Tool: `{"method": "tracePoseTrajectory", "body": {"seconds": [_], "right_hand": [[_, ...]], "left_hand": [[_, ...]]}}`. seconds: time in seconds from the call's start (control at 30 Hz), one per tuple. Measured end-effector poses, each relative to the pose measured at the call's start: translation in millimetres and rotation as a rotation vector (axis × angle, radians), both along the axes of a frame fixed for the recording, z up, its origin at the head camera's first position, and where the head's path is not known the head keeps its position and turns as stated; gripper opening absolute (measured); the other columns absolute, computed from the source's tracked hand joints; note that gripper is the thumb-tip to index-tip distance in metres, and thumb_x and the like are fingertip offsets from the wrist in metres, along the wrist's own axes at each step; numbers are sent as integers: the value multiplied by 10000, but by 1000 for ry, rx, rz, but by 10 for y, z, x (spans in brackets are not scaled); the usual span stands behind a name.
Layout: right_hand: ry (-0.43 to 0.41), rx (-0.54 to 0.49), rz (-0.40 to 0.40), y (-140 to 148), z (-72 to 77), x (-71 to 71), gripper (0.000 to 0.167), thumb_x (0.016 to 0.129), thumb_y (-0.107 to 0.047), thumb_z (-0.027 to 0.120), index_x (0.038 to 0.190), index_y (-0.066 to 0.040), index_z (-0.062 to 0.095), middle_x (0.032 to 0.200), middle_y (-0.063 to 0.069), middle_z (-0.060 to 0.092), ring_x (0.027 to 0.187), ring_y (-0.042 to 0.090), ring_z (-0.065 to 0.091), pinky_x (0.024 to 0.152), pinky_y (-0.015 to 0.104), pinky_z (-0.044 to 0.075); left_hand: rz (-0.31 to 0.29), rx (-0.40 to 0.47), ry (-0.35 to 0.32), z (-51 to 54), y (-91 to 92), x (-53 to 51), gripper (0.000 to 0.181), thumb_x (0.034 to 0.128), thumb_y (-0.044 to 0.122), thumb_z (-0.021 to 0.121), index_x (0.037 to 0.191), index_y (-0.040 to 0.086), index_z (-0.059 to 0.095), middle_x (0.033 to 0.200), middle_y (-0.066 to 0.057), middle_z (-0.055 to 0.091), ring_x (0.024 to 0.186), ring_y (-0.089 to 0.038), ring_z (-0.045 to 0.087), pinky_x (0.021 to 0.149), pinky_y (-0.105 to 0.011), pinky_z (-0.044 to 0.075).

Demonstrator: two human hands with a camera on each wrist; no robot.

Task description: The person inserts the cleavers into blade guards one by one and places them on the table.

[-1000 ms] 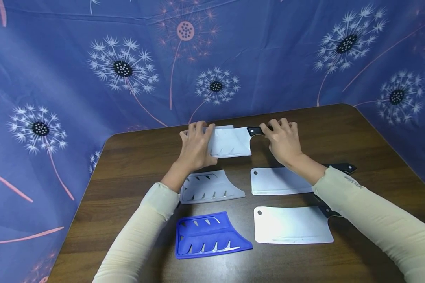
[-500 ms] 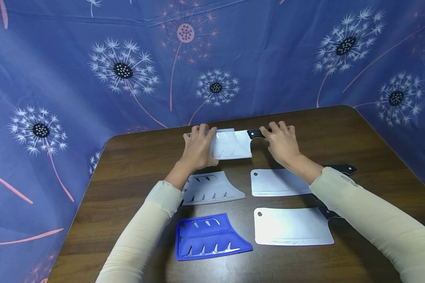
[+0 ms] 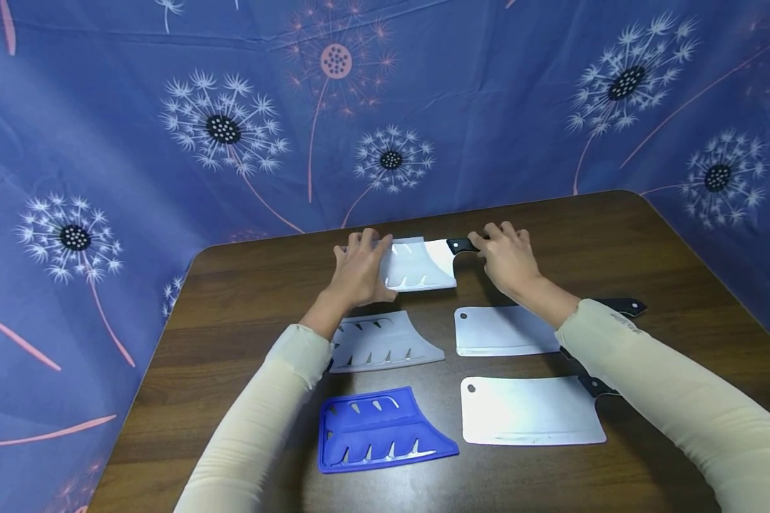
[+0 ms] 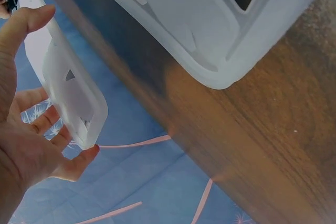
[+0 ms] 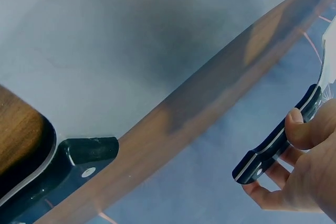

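Near the table's far edge, a cleaver [image 3: 440, 258] with a black handle is partly inside a whitish blade cover [image 3: 404, 266]. My left hand [image 3: 358, 276] grips the cover's left end; in the left wrist view the thumb lies on one edge and the fingers on the other. My right hand [image 3: 508, 262] holds the handle [image 5: 281, 135], with thumb and fingers on opposite sides of it. Part of the blade by the handle shows outside the cover. Most of the blade is behind the cover and my left hand.
On the wooden table [image 3: 231, 370], a second whitish blade cover [image 3: 385, 342] and a blue one [image 3: 380, 434] lie below my left hand. Two bare cleavers, a farther one [image 3: 503, 330] and a nearer one [image 3: 529, 411], lie at right, partly under my right forearm. A dandelion-print cloth [image 3: 488, 92] hangs behind.
Both hands, with the cleaver and cover between them, have shifted slightly toward me. The right hand has also moved a little left. The other covers and cleavers lie as before.
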State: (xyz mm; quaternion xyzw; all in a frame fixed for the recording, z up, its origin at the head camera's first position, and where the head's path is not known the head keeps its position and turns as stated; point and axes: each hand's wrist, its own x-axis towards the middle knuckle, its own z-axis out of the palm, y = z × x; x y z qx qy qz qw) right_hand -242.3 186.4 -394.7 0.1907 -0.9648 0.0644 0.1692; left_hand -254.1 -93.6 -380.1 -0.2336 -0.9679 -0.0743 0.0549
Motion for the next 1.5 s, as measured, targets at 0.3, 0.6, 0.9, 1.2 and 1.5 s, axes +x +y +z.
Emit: {"method": "tracePoseTrajectory", "body": {"seconds": [0.3, 0.6, 0.9, 1.2, 1.5], "right_hand": [[-55, 12, -16, -11, 2, -61, 491, 802, 71, 641, 1263, -95, 602, 1164, 209, 563, 1036, 425, 498, 805, 607, 417], [-111, 45, -38, -31, -56, -119, 415, 865, 12, 635, 1269, -83, 614, 1185, 206, 572, 1071, 431, 508, 809, 622, 425], [-171, 51, -58, -61, -121, -199, 375, 904, -13, 605, 1274, -75, 618, 1205, 218, 575, 1079, 432, 519, 823, 627, 430], [-235, 64, -66, -60, -175, -272, 382, 927, -20, 572, 1305, -68, 595, 1250, 224, 552, 1117, 436, 491, 839, 632, 412], [-307, 81, -60, -86, -194, -356, 388, 936, -6, 544, 1319, -57, 581, 1267, 230, 536, 1152, 449, 472, 869, 651, 395]], "left_hand": [[4, -9, -74, -4, 19, -77, 1064, 598, 454, 879, 1480, 137, 378, 1403, -143, 341, 1267, -369, 320, 878, -564, 321], [34, -33, -173, -50, 62, -147, 1052, 609, 445, 880, 1483, 160, 368, 1432, -119, 311, 1290, -359, 306, 942, -577, 310], [52, -37, -274, -99, 80, -195, 1023, 637, 454, 866, 1485, 166, 370, 1458, -136, 277, 1324, -382, 278, 1000, -622, 284], [62, -37, -342, -154, 96, -275, 1011, 649, 446, 856, 1487, 165, 367, 1464, -134, 270, 1351, -384, 262, 1049, -662, 222], [75, -64, -386, -181, 115, -336, 985, 648, 443, 851, 1474, 168, 390, 1443, -119, 293, 1314, -354, 308, 1024, -580, 318]]}}
